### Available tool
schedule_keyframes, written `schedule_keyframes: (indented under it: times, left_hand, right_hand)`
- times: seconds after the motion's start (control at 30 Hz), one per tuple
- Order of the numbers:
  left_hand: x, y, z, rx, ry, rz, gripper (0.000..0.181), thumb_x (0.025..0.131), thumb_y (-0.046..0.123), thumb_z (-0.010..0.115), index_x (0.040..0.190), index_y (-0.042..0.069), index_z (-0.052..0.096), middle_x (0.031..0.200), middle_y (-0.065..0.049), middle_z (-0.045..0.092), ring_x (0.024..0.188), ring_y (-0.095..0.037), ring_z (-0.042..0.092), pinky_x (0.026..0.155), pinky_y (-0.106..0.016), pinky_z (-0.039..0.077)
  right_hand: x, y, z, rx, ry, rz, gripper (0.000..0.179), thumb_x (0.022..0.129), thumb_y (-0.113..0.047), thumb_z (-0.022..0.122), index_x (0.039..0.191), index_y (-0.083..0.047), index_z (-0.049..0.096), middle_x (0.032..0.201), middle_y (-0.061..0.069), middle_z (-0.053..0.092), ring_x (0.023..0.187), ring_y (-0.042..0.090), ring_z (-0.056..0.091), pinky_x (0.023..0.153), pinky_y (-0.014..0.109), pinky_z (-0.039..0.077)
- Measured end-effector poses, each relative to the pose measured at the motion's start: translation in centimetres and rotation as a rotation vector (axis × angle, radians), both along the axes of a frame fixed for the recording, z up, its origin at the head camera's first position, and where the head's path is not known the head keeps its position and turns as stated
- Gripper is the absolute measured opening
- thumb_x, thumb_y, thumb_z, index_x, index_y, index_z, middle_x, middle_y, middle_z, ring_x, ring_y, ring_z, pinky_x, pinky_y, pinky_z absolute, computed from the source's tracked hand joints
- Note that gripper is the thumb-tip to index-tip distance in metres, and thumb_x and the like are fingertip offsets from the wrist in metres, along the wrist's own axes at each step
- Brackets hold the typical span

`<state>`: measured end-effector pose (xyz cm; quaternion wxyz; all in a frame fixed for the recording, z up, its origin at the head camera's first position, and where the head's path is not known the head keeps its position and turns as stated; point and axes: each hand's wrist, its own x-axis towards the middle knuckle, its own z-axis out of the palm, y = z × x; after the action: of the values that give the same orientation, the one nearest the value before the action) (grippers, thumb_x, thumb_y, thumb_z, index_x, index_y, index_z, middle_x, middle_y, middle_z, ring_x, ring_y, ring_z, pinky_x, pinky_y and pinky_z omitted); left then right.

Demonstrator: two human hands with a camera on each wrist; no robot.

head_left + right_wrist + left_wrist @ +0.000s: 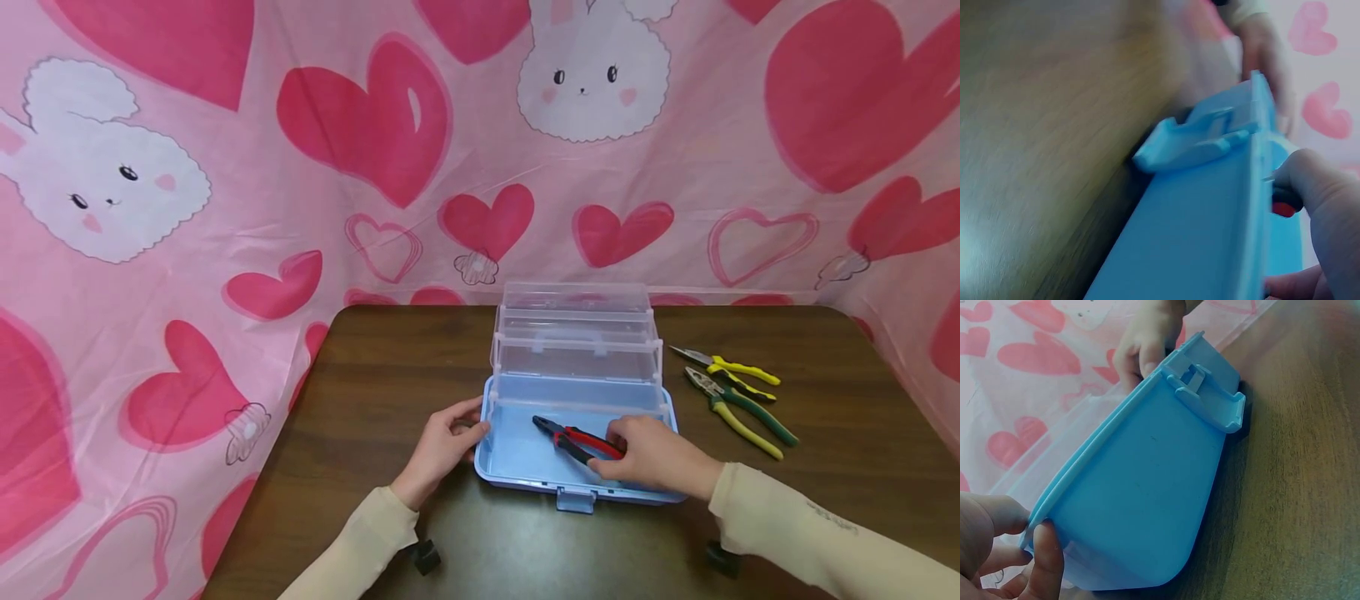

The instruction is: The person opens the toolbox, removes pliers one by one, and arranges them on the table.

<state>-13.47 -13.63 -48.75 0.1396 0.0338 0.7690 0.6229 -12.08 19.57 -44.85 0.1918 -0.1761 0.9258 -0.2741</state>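
Observation:
A light blue toolbox (pixel 513 448) stands raised open on the table, its clear folding trays and lid (pixel 577 327) tipped up at the back. My left hand (pixel 438 450) pinches its left rim between thumb and fingers, as the left wrist view shows from the front. With my right hand (pixel 660 457) I grip the handles of red-and-black pliers (pixel 558 434), whose dark jaws point left over the box floor. One handle end (pixel 1285 201) shows beside my thumb in the right wrist view; the fingers beneath are partly hidden by the box wall.
Right of the box lie yellow-handled needle-nose pliers (pixel 716 364) and green-and-yellow pliers (pixel 718 400) on the brown wooden table (pixel 405 350). A blue latch (pixel 575 500) hangs from the box front. Behind the table is a pink heart-patterned curtain (pixel 315 208).

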Motion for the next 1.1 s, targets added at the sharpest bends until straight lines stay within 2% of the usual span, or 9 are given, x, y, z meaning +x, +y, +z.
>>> schedule_keyframes:
  times: [0.27,0.43,0.7,0.83,1.0,1.1]
  left_hand:
    - [0.0,0.1,-0.1,-0.007,0.002,0.009,0.05,0.098,0.017,0.073,0.146,0.007,0.061,0.111,-0.013,0.066,0.066,-0.016,0.06,0.061,-0.025,0.056]
    - [0.0,0.2,-0.1,0.002,-0.003,0.002,0.05,0.099,0.017,0.073,0.146,0.007,0.06,0.111,-0.014,0.066,0.067,-0.017,0.06,0.061,-0.025,0.056]
    - [-0.1,0.3,0.0,0.006,-0.015,-0.007,0.05,0.099,0.018,0.073,0.147,0.009,0.06,0.112,-0.013,0.066,0.067,-0.017,0.061,0.062,-0.025,0.057]
    - [-0.1,0.3,0.0,0.006,-0.019,-0.005,0.051,0.099,0.019,0.073,0.147,0.009,0.06,0.113,-0.013,0.066,0.067,-0.017,0.061,0.063,-0.025,0.057]
    - [0.0,0.1,0.1,0.001,-0.022,0.001,0.051,0.099,0.02,0.073,0.147,0.009,0.06,0.114,-0.013,0.066,0.067,-0.017,0.061,0.063,-0.026,0.057]
    - [0.1,0.0,0.1,0.004,-0.024,0.006,0.051,0.099,0.019,0.073,0.147,0.009,0.06,0.114,-0.013,0.066,0.067,-0.018,0.061,0.063,-0.025,0.057]
  right_hand:
    - [-0.3,1.6,1.2,-0.189,-0.176,0.014,0.032,0.094,-0.043,0.075,0.084,-0.012,0.073,0.068,-0.001,0.062,0.065,0.015,0.055,0.055,0.026,0.043]
    - [-0.4,2.7,2.0,-0.253,-0.207,0.037,0.03,0.097,-0.038,0.072,0.091,-0.009,0.075,0.07,-0.001,0.063,0.063,0.014,0.057,0.054,0.026,0.047]
    - [0.2,5.7,3.0,-0.305,-0.141,0.087,0.017,0.099,-0.028,0.07,0.102,-0.012,0.075,0.079,-0.007,0.066,0.067,0.009,0.057,0.055,0.026,0.049]
    - [1.3,7.5,3.0,-0.353,-0.038,0.103,0.011,0.097,-0.019,0.071,0.105,-0.011,0.073,0.078,-0.011,0.064,0.068,0.007,0.057,0.055,0.025,0.048]
    - [3.2,9.8,2.4,-0.397,0.077,0.068,0.015,0.095,-0.009,0.071,0.11,-0.009,0.071,0.082,-0.013,0.063,0.071,0.009,0.058,0.055,0.025,0.047]
    - [4.2,11.5,1.9,-0.428,0.136,0.016,0.021,0.093,-0.002,0.071,0.112,-0.011,0.071,0.085,-0.011,0.064,0.073,0.01,0.059,0.056,0.026,0.047]
